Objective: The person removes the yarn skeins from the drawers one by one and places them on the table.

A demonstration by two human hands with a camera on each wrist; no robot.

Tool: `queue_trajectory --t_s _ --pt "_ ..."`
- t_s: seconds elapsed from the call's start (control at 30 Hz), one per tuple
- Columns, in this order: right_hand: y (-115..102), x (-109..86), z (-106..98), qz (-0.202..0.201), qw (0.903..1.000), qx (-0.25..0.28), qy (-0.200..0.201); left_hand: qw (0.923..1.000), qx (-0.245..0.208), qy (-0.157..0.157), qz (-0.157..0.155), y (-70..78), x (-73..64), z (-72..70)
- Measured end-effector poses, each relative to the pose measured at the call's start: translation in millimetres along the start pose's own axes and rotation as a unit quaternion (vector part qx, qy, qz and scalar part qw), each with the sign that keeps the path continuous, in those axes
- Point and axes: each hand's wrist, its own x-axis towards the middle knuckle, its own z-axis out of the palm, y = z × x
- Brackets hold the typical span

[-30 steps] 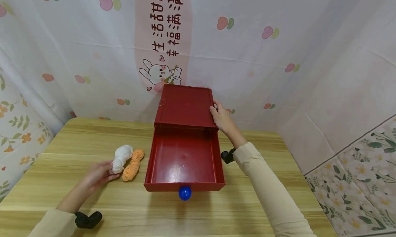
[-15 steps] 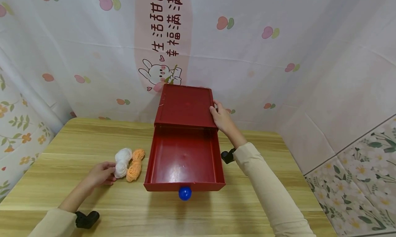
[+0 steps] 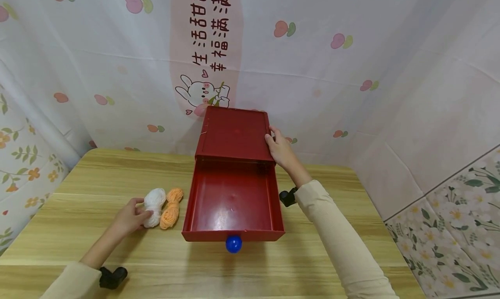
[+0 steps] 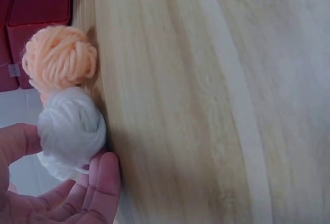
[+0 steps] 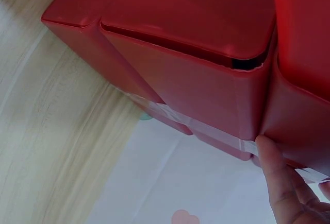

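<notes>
A white yarn skein (image 3: 155, 207), tied at its middle, lies on the wooden table left of the red drawer unit. My left hand (image 3: 130, 216) pinches it, thumb on one side and fingers on the other. The left wrist view shows the thumb and fingertips right at the white yarn (image 4: 72, 128). An orange yarn skein (image 3: 171, 208) lies just right of it. My right hand (image 3: 280, 149) rests its fairly straight fingers against the right side of the red drawer unit (image 3: 236, 132). In the right wrist view, a fingertip presses the unit's side (image 5: 216, 100) near clear tape.
The drawer (image 3: 232, 203) is pulled out toward me with nothing in it; a blue round knob (image 3: 233, 244) is on its front. A patterned curtain (image 3: 312, 73) hangs behind the wooden table (image 3: 156, 264). A black wrist device (image 3: 113, 277) sits below the left sleeve.
My left hand first draws back slightly from the white skein, which settles more upright beside the orange one, then comes round it again. The right hand and drawer stay still.
</notes>
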Motion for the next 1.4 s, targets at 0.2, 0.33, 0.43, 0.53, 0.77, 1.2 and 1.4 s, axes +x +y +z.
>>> queue_trajectory --t_s 0.2,0.33,0.43,0.53,0.77,1.2,1.4 --pt "1.6 0.3 0.0 0.001 1.0000 0.000 0.004 0.9998 -0.019 -0.003 -0.004 -3.4 -0.8 -0.9" --pt "2.8 0.7 -0.3 0.001 1.0000 0.000 0.005 1.0000 -0.006 -0.001 0.002 -2.2 -0.1 -0.2" --pt "3.2 0.5 -0.6 0.001 1.0000 0.002 0.002 0.9999 0.011 0.002 0.006 0.1 0.5 0.9" --pt "2.7 -0.2 -0.5 0.001 1.0000 0.003 0.001 0.9997 0.021 0.002 0.008 2.6 -0.1 1.9" --pt "1.9 -0.4 -0.5 0.000 1.0000 0.002 -0.001 0.9981 0.056 0.002 0.026 10.1 -4.6 1.2" --pt "2.1 0.7 0.0 -0.001 1.0000 0.002 0.005 0.9851 0.107 0.061 0.119 46.6 -32.1 -8.1" --pt "1.6 0.8 0.4 -0.003 1.0000 -0.003 0.007 0.9737 0.072 0.119 0.181 82.5 -58.7 -8.0"
